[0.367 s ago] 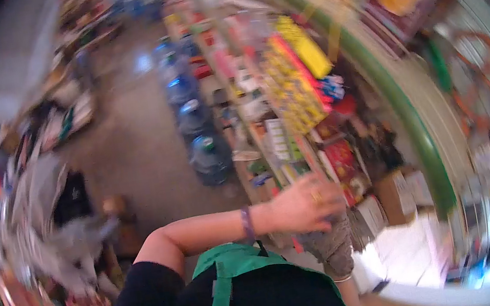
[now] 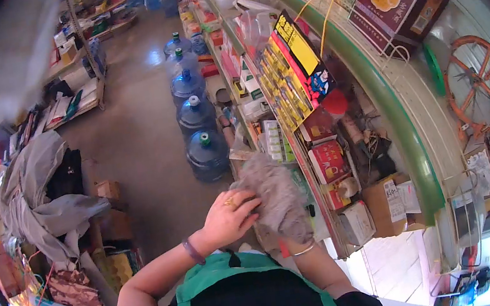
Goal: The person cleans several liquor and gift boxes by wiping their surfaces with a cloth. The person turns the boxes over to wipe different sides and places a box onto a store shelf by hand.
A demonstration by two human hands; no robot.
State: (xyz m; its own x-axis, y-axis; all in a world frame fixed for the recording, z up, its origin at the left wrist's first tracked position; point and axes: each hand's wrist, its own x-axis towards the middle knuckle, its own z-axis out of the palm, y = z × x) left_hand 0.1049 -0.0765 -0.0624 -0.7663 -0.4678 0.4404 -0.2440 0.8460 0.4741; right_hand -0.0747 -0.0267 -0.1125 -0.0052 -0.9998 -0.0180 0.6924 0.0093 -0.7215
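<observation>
A crumpled grey-brown cloth (image 2: pixel 276 195) hangs in front of my chest, bunched over my right hand. Only the right wrist, with a thin bracelet, shows below it; the cloth hides the fingers, so their grip is not visible. Beside the cloth's left edge is my left hand (image 2: pixel 232 216), with a ring and a purple bangle. Its fingers are slightly bent and apart, near or lightly touching the cloth, with nothing visible in them. The green straps of an apron (image 2: pixel 224 272) cross my dark top.
Blue water jugs (image 2: pixel 207 152) line the aisle floor (image 2: pixel 128 125) ahead. To the right stands a shelf with a yellow display card (image 2: pixel 290 71), small boxes (image 2: pixel 329 163) and a green-edged counter (image 2: pixel 404 124). Grey fabric (image 2: pixel 42 181) drapes over goods at left.
My left hand has moved left, from on top of the cloth to its left edge. The cloth and right hand have shifted up and left. The view is sharper now.
</observation>
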